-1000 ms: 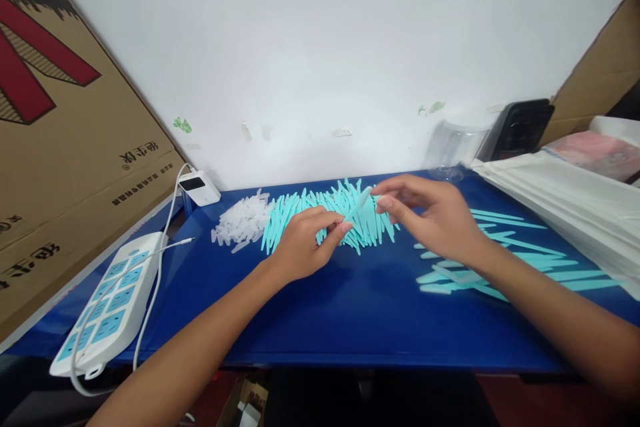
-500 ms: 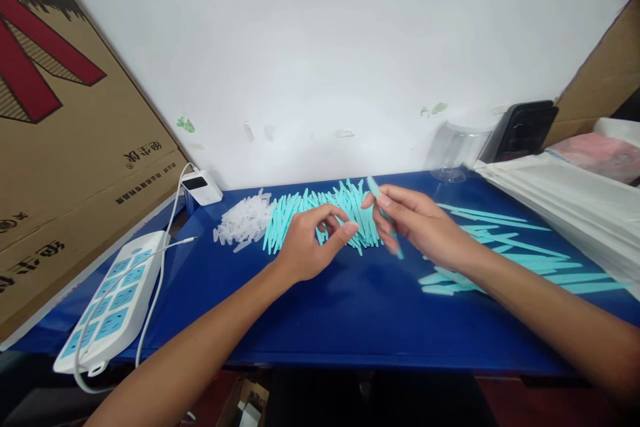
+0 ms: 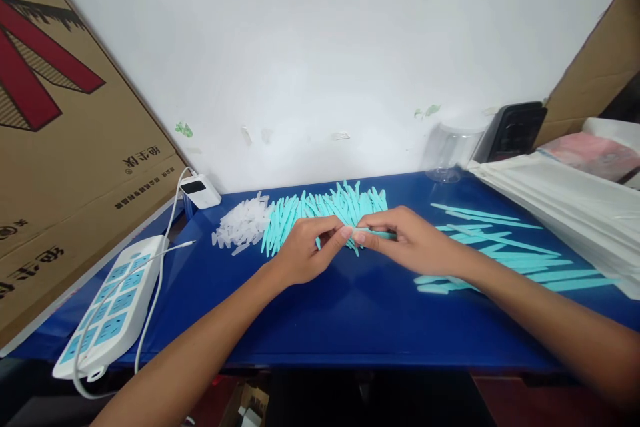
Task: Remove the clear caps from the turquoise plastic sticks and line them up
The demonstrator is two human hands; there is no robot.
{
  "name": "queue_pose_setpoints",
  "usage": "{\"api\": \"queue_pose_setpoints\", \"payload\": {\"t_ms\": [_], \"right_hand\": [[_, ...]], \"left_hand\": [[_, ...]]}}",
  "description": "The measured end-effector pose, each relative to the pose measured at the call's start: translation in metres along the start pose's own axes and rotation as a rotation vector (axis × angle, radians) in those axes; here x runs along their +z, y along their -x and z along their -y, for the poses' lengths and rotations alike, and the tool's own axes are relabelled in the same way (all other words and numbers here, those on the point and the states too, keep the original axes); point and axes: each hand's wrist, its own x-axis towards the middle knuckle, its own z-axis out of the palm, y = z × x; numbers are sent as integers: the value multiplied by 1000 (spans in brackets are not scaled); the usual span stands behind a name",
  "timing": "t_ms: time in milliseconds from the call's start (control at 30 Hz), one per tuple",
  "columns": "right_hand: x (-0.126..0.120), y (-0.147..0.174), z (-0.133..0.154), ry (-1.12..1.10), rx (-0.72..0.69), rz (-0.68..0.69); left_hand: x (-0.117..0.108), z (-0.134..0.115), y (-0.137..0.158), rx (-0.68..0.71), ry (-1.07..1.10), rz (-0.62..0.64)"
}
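My left hand (image 3: 315,247) is closed in a pinch above the blue table; whatever lies between its thumb and fingertips is too small to make out. Meeting it tip to tip, my right hand (image 3: 405,237) grips a slim turquoise plastic stick (image 3: 381,233) lying roughly level, one end at the left fingertips. Behind both hands spreads a pile of similar turquoise sticks (image 3: 285,220), partly covered by the fingers. Left of that pile is a heap of small translucent white plastic pieces (image 3: 243,221). More loose, longer-looking turquoise sticks (image 3: 530,260) lie beyond my right forearm.
A white power strip (image 3: 113,310) with a cable and a small white device (image 3: 200,191) sit at the left, beside a large cardboard box (image 3: 75,147). A clear plastic container (image 3: 453,153), a black object (image 3: 517,130) and white plastic bags (image 3: 560,193) stand at the right.
My right hand has moved left and down with the turquoise stick, turning it from steeply slanted to nearly level. Its fingertips now meet those of my left hand, which has barely moved.
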Motion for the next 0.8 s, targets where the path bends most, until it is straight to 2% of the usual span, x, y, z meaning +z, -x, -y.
{"api": "queue_pose_setpoints", "payload": {"t_ms": [100,333,500,633,700,800], "right_hand": [[1,1,-2,19,-5,7],[7,0,-5,39,-105,4],[5,-1,-8,134,-9,10],[-3,-1,-18,220,73,12],[-9,-2,-26,235,125,-30],[-18,-7,-41,276,221,-144]], "left_hand": [[0,-1,0,-17,30,43],[-3,2,1,19,-164,54],[-6,3,1,35,-177,44],[-22,11,-3,29,-457,56],[-38,19,-5,-76,-714,25],[-70,36,-7,-413,-1078,-31]]}}
